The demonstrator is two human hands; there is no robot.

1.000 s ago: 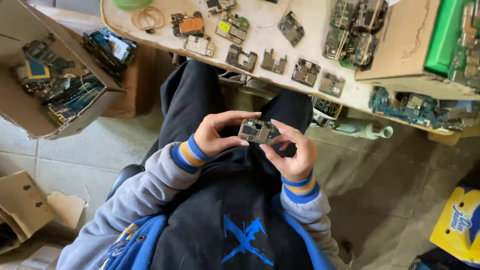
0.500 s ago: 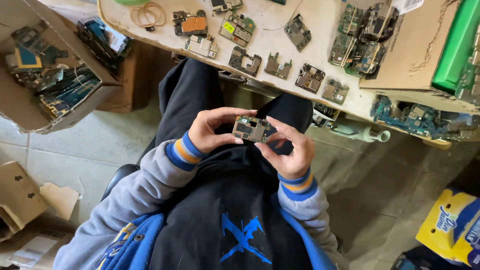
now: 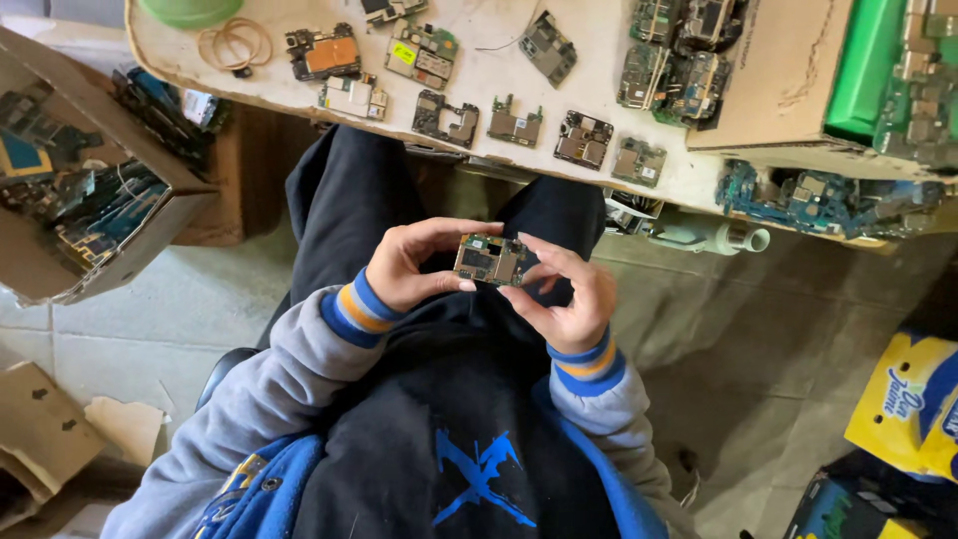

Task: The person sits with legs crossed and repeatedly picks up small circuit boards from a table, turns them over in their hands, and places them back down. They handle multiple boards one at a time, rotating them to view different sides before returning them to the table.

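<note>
Seated view, looking down at my lap. My left hand (image 3: pixel 414 265) and right hand (image 3: pixel 564 294) both pinch one small circuit board (image 3: pixel 491 260) by its opposite edges, fingers closed narrowly on it, holding it level above my knees and just below the table (image 3: pixel 599 95) edge. Progress, as I judge it: this board is under inspection and not yet set down; the rest lie untouched. Counts: four bare boards (image 3: pixel 519 125) in a row along the near edge; four more (image 3: pixel 419 55) farther back on the left; a stacked cluster (image 3: pixel 679 50) I cannot count. One cardboard box (image 3: pixel 90 200) of boards sits left, one green tray (image 3: pixel 873 65) right.
</note>
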